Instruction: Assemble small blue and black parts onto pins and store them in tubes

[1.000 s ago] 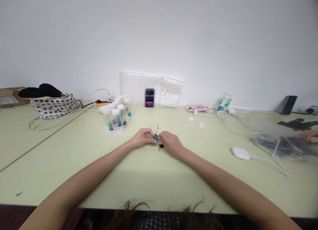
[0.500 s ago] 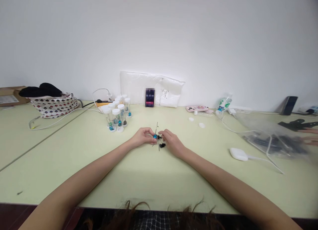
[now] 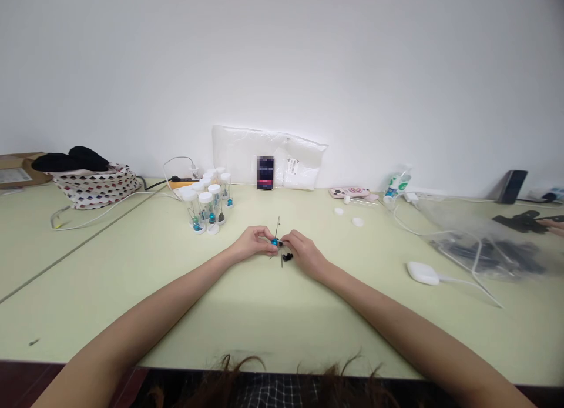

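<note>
Between thumb and fingers, my left hand (image 3: 256, 243) pinches a small blue piece (image 3: 274, 242) with thin dark rods sticking out of it. My right hand (image 3: 304, 254) is close beside it, its fingertips closed at a small black part (image 3: 281, 243) next to the blue piece. Whether the black part is joined to the blue one is too small to tell. Another black piece (image 3: 288, 257) lies just below the right fingertips, near a thin rod (image 3: 282, 260) that points toward me.
Several capped clear tubes (image 3: 206, 205) stand at the left back. A phone (image 3: 265, 173) leans on a white plastic package (image 3: 247, 146). White caps (image 3: 358, 221), a bottle (image 3: 398, 184), a white charger (image 3: 423, 273) and a clear bag (image 3: 497, 249) are rightward. Another person's hand (image 3: 553, 224) is at the right edge.
My right fingertips have moved slightly left, closer to the blue piece and over the black part. At the far right, the other person's hand has drawn back toward the edge.
</note>
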Available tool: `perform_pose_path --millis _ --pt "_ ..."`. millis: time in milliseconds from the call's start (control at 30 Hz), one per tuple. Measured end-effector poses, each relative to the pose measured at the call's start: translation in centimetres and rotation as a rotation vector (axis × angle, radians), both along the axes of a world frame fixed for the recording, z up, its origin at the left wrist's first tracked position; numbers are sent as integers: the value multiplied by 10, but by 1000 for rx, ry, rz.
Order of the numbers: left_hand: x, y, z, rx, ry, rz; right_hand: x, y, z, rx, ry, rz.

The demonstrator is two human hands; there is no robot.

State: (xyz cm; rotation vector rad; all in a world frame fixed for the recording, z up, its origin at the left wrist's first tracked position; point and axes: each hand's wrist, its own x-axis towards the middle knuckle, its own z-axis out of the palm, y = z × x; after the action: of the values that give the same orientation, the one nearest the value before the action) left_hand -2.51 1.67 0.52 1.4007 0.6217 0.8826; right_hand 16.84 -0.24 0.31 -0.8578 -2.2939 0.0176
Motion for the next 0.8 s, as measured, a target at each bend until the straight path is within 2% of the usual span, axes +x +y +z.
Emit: perform_pose_path --millis 200,467,800 --pt "0 1 -1 4 12 -1 -1 -2 2 -6 2 -12" --pt "-1 1 -3 -12 30 1 -3 -4 3 92 -86 -142" --pt "-1 3 -4 10 40 -7 -4 -6 6 105 -63 -98"
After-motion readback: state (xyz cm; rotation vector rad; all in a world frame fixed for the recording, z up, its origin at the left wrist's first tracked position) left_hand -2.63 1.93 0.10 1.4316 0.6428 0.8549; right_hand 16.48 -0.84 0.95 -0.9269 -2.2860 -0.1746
